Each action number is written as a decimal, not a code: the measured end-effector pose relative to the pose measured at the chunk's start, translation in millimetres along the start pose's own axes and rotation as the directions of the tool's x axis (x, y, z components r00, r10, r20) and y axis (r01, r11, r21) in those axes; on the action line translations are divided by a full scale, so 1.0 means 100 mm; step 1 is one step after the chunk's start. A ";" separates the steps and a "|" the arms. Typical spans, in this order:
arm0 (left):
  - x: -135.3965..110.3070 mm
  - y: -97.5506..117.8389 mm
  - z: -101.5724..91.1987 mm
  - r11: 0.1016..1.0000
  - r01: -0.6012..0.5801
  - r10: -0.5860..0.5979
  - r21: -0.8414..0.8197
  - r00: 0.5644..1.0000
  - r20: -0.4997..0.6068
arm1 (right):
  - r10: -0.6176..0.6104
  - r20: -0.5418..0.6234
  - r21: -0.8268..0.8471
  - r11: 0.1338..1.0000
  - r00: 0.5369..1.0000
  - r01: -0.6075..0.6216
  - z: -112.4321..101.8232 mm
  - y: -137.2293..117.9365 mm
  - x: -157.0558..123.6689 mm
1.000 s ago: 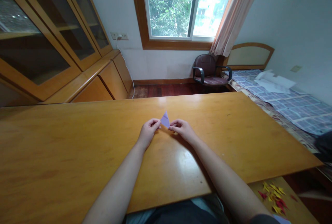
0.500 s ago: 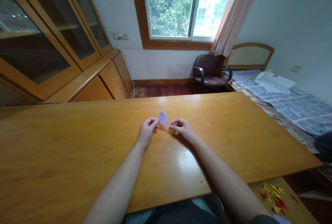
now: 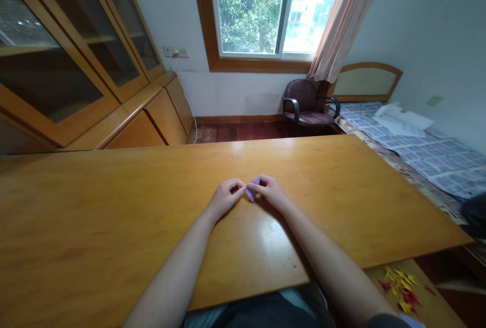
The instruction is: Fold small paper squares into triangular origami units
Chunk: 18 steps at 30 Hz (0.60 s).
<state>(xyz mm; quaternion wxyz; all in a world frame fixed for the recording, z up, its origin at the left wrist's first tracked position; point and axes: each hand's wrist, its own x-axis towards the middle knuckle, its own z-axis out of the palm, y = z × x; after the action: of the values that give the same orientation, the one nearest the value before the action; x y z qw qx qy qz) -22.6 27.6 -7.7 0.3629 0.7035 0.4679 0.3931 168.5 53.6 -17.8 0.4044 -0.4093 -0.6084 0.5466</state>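
A small piece of folded purple paper [image 3: 251, 194] is held just above the wooden table [image 3: 114, 227], between my two hands. My right hand [image 3: 269, 189] pinches it from the right, its fingers covering part of the paper. From the other side, my left hand [image 3: 229, 194] is closed in a pinch, thumb and fingertips at the paper's left corner. The exact folds are too small to make out.
Several yellow and red folded paper pieces [image 3: 403, 287] lie on a lower surface at the bottom right. Beyond the table stand an office chair [image 3: 306, 100], a bed with a checked cover [image 3: 425, 158] and a wooden cabinet [image 3: 152, 115] at left.
The purple paper has turned and come lower and to the right, into my right fingers. My left hand has moved right, so both hands now meet at the paper.
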 end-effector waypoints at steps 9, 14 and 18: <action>-0.02 0.01 -0.01 0.999 0.009 -0.009 -0.032 1.000 -0.013 | 0.002 -0.025 0.035 0.999 1.000 -0.001 -0.01 -0.03 -0.01; -0.02 0.00 -0.01 0.999 0.029 -0.029 -0.021 0.999 0.017 | 0.005 -0.028 0.074 0.997 1.000 -0.003 -0.03 -0.03 -0.01; -0.02 -0.01 -0.01 0.999 0.030 -0.029 -0.030 0.999 0.024 | 0.010 -0.025 0.102 0.995 1.000 -0.007 -0.03 -0.04 -0.02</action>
<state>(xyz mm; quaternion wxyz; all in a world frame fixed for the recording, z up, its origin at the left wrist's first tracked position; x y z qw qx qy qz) -24.6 25.9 -8.5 0.3847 0.6954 0.4678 0.3867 171.8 52.3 -13.9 0.4304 -0.3976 -0.5726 0.5733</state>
